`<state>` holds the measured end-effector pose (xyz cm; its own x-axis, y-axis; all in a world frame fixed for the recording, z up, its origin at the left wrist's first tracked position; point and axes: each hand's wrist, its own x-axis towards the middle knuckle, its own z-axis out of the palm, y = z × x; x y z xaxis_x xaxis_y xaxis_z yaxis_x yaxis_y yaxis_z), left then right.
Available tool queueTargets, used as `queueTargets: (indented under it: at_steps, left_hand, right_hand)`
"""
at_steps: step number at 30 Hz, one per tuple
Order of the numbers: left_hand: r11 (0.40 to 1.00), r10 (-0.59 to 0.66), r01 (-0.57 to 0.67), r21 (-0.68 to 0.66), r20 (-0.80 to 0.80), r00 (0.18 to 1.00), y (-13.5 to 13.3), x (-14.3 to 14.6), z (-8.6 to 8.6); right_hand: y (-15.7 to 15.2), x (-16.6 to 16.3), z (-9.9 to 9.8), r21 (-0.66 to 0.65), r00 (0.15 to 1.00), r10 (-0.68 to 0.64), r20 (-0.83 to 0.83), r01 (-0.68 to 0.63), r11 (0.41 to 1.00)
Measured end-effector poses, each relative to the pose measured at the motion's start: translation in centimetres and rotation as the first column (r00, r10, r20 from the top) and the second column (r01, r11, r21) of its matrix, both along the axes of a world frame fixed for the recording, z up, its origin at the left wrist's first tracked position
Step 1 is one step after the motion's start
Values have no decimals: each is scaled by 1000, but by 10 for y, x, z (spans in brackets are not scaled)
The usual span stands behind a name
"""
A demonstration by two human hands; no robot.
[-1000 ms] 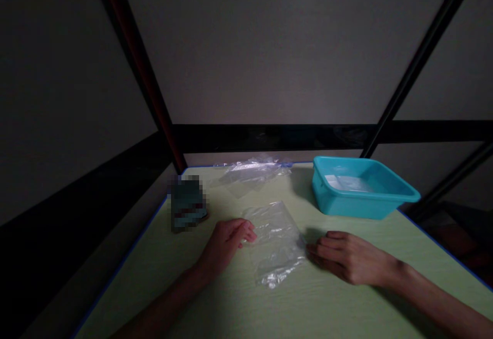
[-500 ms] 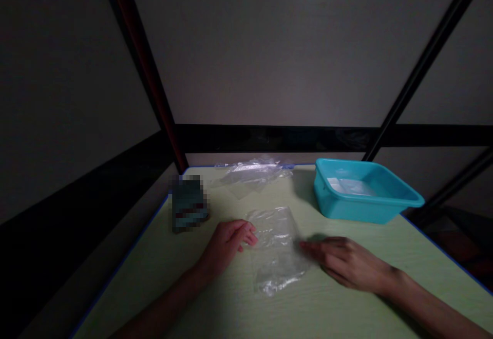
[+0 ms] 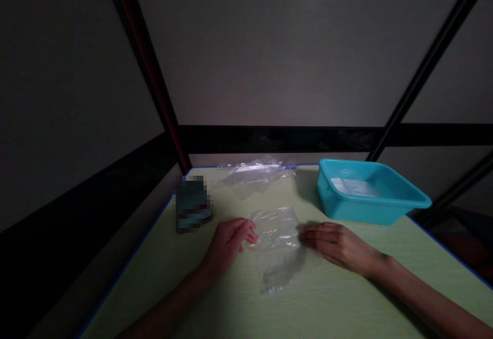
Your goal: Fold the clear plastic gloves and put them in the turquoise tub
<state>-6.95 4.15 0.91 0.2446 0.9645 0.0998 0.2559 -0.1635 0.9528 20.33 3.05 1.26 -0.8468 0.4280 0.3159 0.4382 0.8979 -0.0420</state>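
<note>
A clear plastic bag (image 3: 275,233) lies on the pale green table between my two hands, its upper part creased and shiny. At its left edge, the curled fingers of my left hand (image 3: 233,236) hold the plastic. On the opposite edge, my right hand (image 3: 335,244) has its fingers pressed together, with the tips on the bag; the thumb is mostly hidden. The bag's lower part is dimmed by shadow.
More clear plastic bags (image 3: 256,174) lie in a loose pile at the table's far edge. A turquoise basin (image 3: 362,213) with white or clear sheets inside stands at back right. A pixelated dark object (image 3: 192,205) is on the left. Panelled walls (image 3: 269,61) enclose the table (image 3: 231,308).
My right hand has moved up along the bag's right edge, its fingers now closer together. The left hand stays at the left edge. The view has shifted slightly.
</note>
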Motion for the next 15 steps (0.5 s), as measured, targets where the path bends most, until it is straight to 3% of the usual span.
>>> queueTargets:
  at_steps: [3,6,10,15]
  left_hand:
    - [1000,21,-21,8,-41,999,-2,2,3]
    - [1000,23,-22,14,-60,998,-3,3,5]
    - [999,32,-33,-28,-51,998,-2,5,5]
    - [991,70,-74,-115,-40,997,4,5,2]
  right_hand:
    - [1,-1,3,-133,998,-59,-23,55,990]
    - [5,-6,8,-295,976,-198,-89,164,941]
    - [15,-17,12,-522,901,-396,-179,255,814]
    - [29,-26,4,-758,773,-574,-269,198,622]
